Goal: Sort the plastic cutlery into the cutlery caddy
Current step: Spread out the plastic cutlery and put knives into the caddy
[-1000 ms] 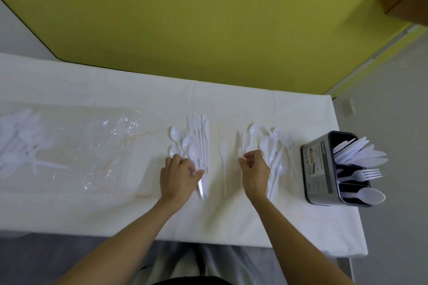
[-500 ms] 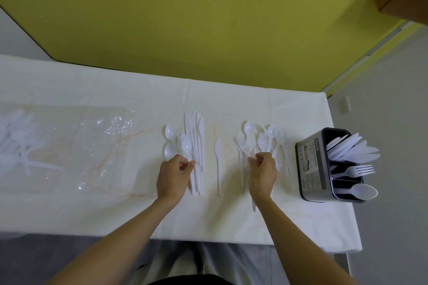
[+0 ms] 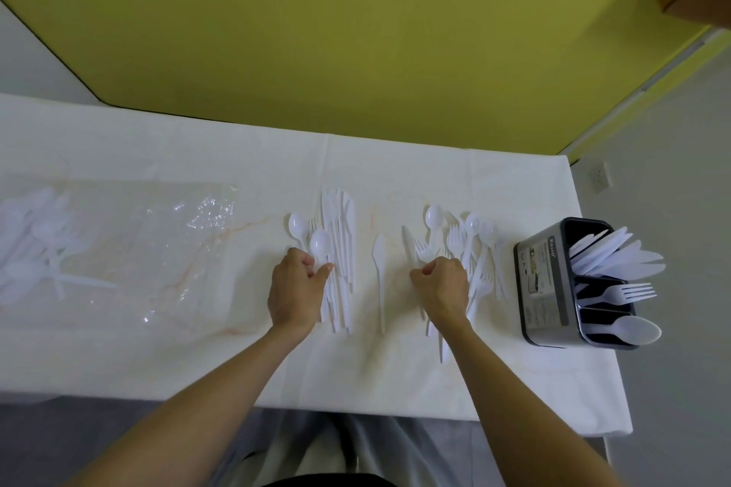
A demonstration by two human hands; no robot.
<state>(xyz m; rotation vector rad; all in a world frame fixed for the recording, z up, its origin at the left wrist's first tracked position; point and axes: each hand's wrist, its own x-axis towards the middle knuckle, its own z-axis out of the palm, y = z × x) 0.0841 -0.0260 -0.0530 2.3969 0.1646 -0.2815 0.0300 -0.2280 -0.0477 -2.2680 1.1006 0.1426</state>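
Two loose piles of white plastic cutlery lie mid-table. My left hand (image 3: 296, 289) sits at the left pile (image 3: 341, 249), and its thumb and curled fingers pinch the handle of a spoon (image 3: 320, 243). My right hand (image 3: 444, 285) is curled over the near end of the right pile (image 3: 476, 249). It grips fork handles, which stick out below the wrist. A single knife (image 3: 380, 269) lies between the hands. The grey cutlery caddy (image 3: 541, 281) stands at the right table edge with knives (image 3: 617, 257), a fork (image 3: 629, 293) and a spoon (image 3: 635, 330) in separate compartments.
A crumpled clear plastic bag (image 3: 166, 241) lies on the left of the white table, with more white cutlery (image 3: 35, 249) at its far left end. The table's near edge (image 3: 356, 409) is just above my lap. A yellow wall runs behind.
My left hand's fingers have curled from lying over the pile to pinching a spoon handle. My right hand has shifted slightly right onto the fork handles.
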